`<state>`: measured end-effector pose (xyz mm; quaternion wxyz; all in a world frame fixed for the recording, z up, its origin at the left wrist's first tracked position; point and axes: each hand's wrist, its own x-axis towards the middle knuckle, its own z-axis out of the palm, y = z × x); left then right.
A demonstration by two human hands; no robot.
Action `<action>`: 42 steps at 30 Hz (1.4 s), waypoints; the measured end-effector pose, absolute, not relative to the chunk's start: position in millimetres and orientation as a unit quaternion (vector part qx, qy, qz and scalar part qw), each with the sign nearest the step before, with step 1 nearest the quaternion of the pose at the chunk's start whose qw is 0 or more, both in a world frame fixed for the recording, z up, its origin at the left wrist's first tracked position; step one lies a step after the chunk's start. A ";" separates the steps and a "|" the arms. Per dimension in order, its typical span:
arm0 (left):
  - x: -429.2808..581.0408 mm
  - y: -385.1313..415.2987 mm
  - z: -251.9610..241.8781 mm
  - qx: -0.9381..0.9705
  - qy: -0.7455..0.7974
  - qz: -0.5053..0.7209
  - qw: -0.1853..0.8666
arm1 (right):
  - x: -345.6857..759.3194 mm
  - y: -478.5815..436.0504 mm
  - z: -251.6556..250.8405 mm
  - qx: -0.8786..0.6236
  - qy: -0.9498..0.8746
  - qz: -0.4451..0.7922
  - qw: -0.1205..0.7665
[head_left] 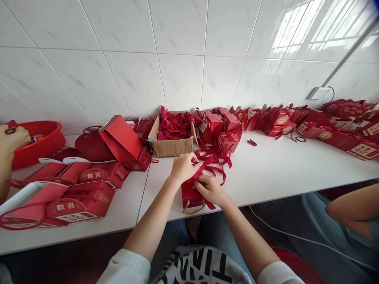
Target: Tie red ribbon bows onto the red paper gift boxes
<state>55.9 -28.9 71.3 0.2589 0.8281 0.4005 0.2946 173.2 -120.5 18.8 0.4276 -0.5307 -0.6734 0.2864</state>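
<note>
A small red box (191, 197) with a gold cord handle lies at the table's front edge, between my forearms. My left hand (184, 169) is above the box's far end, thumb and fingers pinching a red ribbon (207, 162). Lower and to the right, my right hand (212, 190) rests by the top of the box, its fingers closed on the same ribbon. The ribbon's knot or loop is partly hidden by my fingers. More loose ribbon strands lie on the table just beyond my hands.
A cardboard box (173, 148) full of ribbons stands ahead. Red gift boxes (81, 204) sit on the left, with a red basin (44, 138) and another person's hand (13, 138). More boxes (278, 121) line the wall. Another person's arm (355, 205) is at right.
</note>
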 end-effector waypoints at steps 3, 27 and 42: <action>39.4 -34.9 64.2 0.801 0.443 0.294 0.273 | 173.3 -120.4 18.0 -0.532 -0.671 0.286 0.430; 6.7 -70.4 16.6 0.787 0.364 0.368 0.336 | 159.5 -119.1 4.9 -0.535 -0.553 0.307 0.560; 8.5 -68.3 18.8 0.775 0.367 0.378 0.349 | 166.4 -129.1 14.4 -0.547 -0.672 0.167 0.470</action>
